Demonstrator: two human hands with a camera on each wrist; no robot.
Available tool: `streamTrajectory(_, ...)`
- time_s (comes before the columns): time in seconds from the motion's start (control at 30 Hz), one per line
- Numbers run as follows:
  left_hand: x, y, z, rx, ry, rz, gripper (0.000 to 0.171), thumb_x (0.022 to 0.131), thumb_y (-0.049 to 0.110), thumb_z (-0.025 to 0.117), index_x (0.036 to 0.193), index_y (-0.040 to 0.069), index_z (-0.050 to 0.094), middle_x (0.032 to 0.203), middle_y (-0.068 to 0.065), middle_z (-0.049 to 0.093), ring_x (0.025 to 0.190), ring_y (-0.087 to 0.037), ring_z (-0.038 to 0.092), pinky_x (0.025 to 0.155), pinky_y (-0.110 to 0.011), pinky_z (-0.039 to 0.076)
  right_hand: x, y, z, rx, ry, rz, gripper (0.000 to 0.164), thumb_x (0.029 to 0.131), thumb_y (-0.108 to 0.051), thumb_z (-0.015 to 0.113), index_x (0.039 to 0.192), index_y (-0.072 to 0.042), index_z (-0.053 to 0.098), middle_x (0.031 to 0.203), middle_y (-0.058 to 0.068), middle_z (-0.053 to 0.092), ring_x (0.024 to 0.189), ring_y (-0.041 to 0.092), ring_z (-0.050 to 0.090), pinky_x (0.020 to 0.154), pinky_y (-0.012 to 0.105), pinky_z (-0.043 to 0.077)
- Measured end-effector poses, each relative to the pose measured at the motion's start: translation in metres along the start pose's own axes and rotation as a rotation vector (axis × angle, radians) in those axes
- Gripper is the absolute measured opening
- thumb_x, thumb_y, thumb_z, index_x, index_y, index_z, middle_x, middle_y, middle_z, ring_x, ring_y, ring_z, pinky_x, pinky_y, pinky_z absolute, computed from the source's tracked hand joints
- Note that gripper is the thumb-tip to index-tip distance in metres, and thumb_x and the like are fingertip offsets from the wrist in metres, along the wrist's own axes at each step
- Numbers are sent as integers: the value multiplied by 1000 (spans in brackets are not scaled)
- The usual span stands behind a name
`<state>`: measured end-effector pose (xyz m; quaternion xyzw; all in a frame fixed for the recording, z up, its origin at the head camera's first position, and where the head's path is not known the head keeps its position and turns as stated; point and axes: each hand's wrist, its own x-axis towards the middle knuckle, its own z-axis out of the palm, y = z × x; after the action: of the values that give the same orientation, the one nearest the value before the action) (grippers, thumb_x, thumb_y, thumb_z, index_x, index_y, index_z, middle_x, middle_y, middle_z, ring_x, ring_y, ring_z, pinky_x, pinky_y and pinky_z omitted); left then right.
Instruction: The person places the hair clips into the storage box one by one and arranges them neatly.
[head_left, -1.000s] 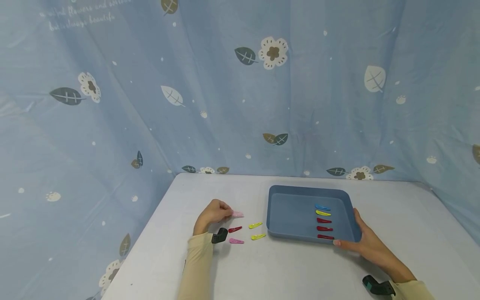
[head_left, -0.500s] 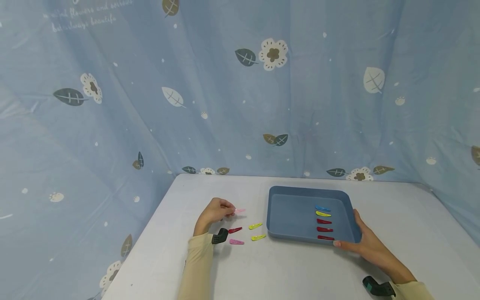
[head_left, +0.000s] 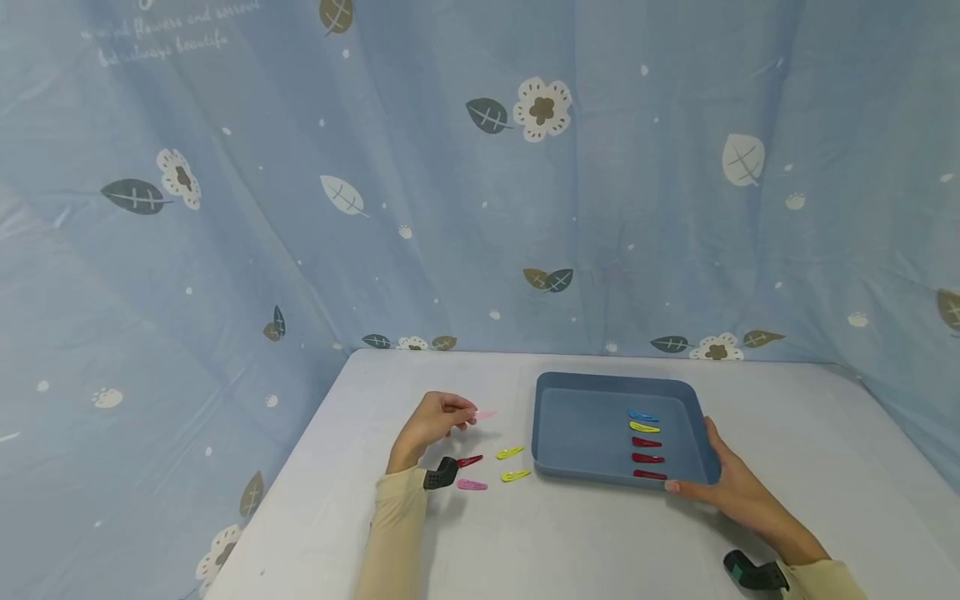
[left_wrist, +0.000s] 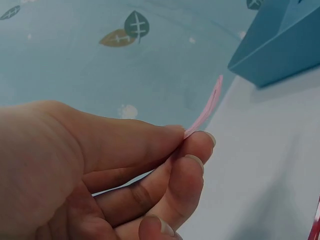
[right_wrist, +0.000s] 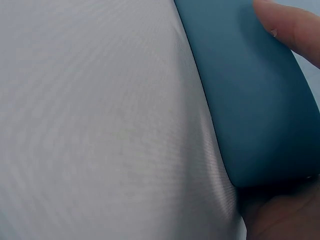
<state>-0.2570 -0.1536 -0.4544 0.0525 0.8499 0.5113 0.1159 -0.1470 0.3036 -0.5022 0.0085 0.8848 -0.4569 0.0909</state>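
My left hand (head_left: pixel 437 421) pinches a light pink snap hair clip (left_wrist: pixel 207 107) between thumb and index finger, raised off the table with its free end pointing right. On the table beside that wrist lie a red hair clip (head_left: pixel 470 461), a darker pink hair clip (head_left: pixel 472 485) and two yellow hair clips (head_left: pixel 510 452). My right hand (head_left: pixel 738 487) grips the near right corner of a blue tray (head_left: pixel 581 425), thumb on its front wall and fingers along its right side. Inside the tray, a column of clips runs from a blue clip (head_left: pixel 643 416) through yellow to red clips (head_left: pixel 648 458).
A white-covered table (head_left: pixel 570 542) carries everything. Behind it and on the left hangs a blue curtain (head_left: pixel 420 167) printed with leaves and flowers. Dark wrist cameras (head_left: pixel 442 473) sit on both forearms.
My left hand has lifted the light pink clip off the table and carried it slightly away and to the right. The right hand keeps its hold on the tray.
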Motion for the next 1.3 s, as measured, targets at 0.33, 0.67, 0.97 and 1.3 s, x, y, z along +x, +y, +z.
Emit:
streamTrajectory(0.33,0,7,9,-10,-10,45,19,100,17,69,111,4,76,97,-10,79,94,-41,69,66,-34,49,0,0,1,-10,-1,-2,133,86,-37,81,160,-5,-25,167,37,-12,150,66,0,110,84,17)
streamTrajectory(0.67,2,25,19,-31,-28,102,23,100,19,68,115,3,76,100,-12,79,99,-47,66,67,-35,48,-1,-1,1,-14,-1,3,132,87,-38,80,160,-4,-25,166,37,-12,150,66,1,110,83,17)
streamTrajectory(0.97,4,46,30,-66,-27,132,23,101,17,66,116,3,76,100,-9,79,87,-29,70,64,-29,46,-1,-1,1,-12,8,-4,132,86,-38,81,160,-5,-24,167,37,-11,151,65,1,110,84,16)
streamTrajectory(1.3,11,56,42,-96,-43,184,21,101,18,67,113,4,78,99,-11,79,83,-21,69,62,-28,46,0,0,1,-6,4,1,133,86,-38,81,160,-4,-24,167,37,-11,151,66,0,110,84,15)
